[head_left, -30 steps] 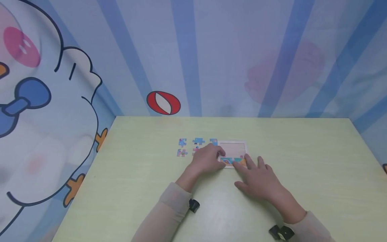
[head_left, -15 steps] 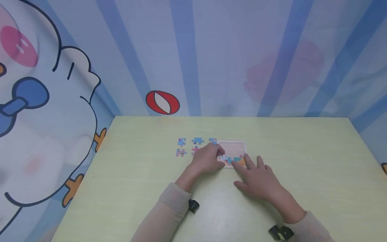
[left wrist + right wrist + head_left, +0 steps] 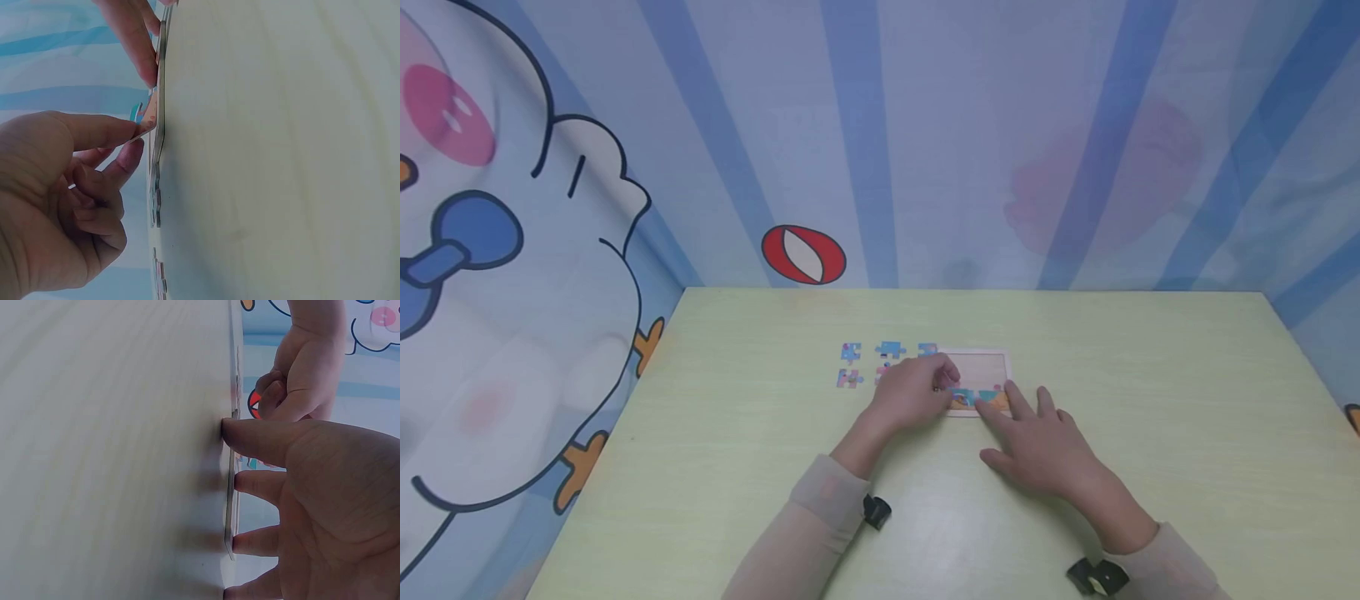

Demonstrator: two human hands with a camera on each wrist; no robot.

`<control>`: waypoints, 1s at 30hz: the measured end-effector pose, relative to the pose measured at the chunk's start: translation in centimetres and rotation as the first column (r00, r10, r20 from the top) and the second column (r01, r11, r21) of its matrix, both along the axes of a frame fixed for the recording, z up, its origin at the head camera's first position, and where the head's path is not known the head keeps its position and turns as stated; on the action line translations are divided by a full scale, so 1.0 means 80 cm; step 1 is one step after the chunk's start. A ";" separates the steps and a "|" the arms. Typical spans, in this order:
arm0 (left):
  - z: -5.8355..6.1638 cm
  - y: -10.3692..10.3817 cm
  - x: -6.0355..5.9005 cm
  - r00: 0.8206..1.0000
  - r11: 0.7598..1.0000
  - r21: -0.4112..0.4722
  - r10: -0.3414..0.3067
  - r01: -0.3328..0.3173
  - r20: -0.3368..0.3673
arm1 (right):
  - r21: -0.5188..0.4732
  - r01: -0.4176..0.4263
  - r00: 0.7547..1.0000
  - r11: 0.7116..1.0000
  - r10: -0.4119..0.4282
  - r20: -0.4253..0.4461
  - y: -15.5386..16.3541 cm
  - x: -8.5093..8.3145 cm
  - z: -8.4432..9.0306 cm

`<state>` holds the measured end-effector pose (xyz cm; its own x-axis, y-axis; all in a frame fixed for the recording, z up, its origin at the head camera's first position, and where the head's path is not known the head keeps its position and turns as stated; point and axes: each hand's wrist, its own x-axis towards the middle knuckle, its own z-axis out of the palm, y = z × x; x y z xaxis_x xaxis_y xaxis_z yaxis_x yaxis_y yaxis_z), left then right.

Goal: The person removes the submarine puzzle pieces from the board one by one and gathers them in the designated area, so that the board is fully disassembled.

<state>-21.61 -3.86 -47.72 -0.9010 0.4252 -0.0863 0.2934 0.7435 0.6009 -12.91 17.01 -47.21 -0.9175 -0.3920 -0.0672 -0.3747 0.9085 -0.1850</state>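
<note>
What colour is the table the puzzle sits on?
The table is pale yellow-green with a faint wood grain, clearest in the head view.

Blue puzzle piece [image 3: 956,390] – pinched, tilted (edge down) – over the pale puzzle tray [image 3: 981,367].

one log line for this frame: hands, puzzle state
left hand: pinches puzzle piece over puzzle tray | right hand: fingers flat, pressing tray's near edge | loose pieces: left of tray | table
</note>
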 end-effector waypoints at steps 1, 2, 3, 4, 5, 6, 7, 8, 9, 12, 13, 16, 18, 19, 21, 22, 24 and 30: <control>-0.001 -0.001 0.000 1.000 1.000 0.004 0.003 -0.003 -0.001 | 0.000 0.000 1.000 1.000 0.000 0.001 0.000 0.000 0.000; -0.001 -0.001 0.000 1.000 1.000 0.009 0.005 -0.005 -0.004 | 0.001 0.000 1.000 1.000 0.000 0.001 0.000 0.000 -0.001; -0.001 -0.002 -0.001 1.000 1.000 0.013 0.004 -0.004 -0.005 | 0.000 0.001 1.000 1.000 -0.001 0.004 0.000 0.000 -0.002; -0.001 -0.003 -0.001 1.000 1.000 0.017 0.006 -0.006 -0.004 | 0.001 0.001 1.000 1.000 -0.001 0.007 0.000 0.000 -0.002; -0.001 -0.004 0.000 1.000 1.000 0.025 0.009 -0.009 -0.002 | 0.002 0.002 1.000 1.000 -0.002 0.009 0.000 -0.001 -0.003; -0.001 -0.005 0.000 1.000 0.999 0.032 0.011 -0.011 -0.002 | 0.002 0.003 1.000 1.000 -0.003 0.010 0.000 -0.001 -0.004; 0.000 -0.006 0.000 1.000 0.999 0.039 0.017 -0.017 0.002 | 0.003 0.003 1.000 1.000 -0.003 0.011 0.000 -0.001 -0.004; 0.000 -0.007 0.000 1.000 0.999 0.048 0.022 -0.022 0.006 | 0.002 0.004 1.000 1.000 -0.004 0.012 0.000 -0.001 -0.004; 0.001 -0.009 0.000 1.000 0.998 0.055 0.029 -0.029 0.010 | 0.002 0.004 1.000 1.000 -0.004 0.013 0.000 -0.001 -0.005; 0.003 -0.017 0.001 0.998 0.995 0.082 0.052 -0.053 0.023 | 0.007 0.006 1.000 1.000 -0.006 0.015 0.000 -0.002 -0.005; 0.005 -0.020 0.002 0.998 0.994 0.093 0.056 -0.059 0.032 | 0.009 0.006 1.000 1.000 -0.006 0.017 0.000 -0.002 -0.005; 0.007 -0.032 0.004 0.996 0.990 0.117 0.076 -0.082 0.053 | 0.015 0.011 1.000 1.000 -0.011 0.027 -0.001 -0.002 -0.005; 0.010 -0.041 0.006 0.993 0.986 0.130 0.094 -0.103 0.073 | 0.016 0.013 0.999 1.000 -0.014 0.033 -0.001 -0.002 -0.005; 0.010 -0.047 0.006 0.992 0.985 0.136 0.099 -0.109 0.080 | 0.017 0.015 0.999 1.000 -0.016 0.036 -0.001 -0.002 -0.006; 0.010 -0.059 0.006 0.989 0.981 0.142 0.119 -0.131 0.088 | 0.015 0.018 0.999 1.000 -0.019 0.040 -0.001 -0.002 -0.006; 0.011 -0.065 0.006 0.988 0.979 0.145 0.128 -0.141 0.090 | 0.014 0.019 0.999 1.000 -0.020 0.041 -0.001 -0.002 -0.006; 0.012 -0.078 0.006 0.984 0.976 0.145 0.147 -0.160 0.095 | 0.010 0.021 0.999 1.000 -0.021 0.042 -0.001 -0.003 -0.007; 0.014 -0.119 0.005 0.970 0.962 0.144 0.216 -0.231 0.113 | 0.004 0.021 0.999 1.000 -0.021 0.040 0.000 -0.002 -0.006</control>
<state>-21.23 -13.42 -46.61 -0.9653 0.2289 -0.1253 0.0663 0.6795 0.7307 -13.11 17.02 -47.67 -0.9220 -0.3725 -0.1056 -0.3478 0.9167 -0.1966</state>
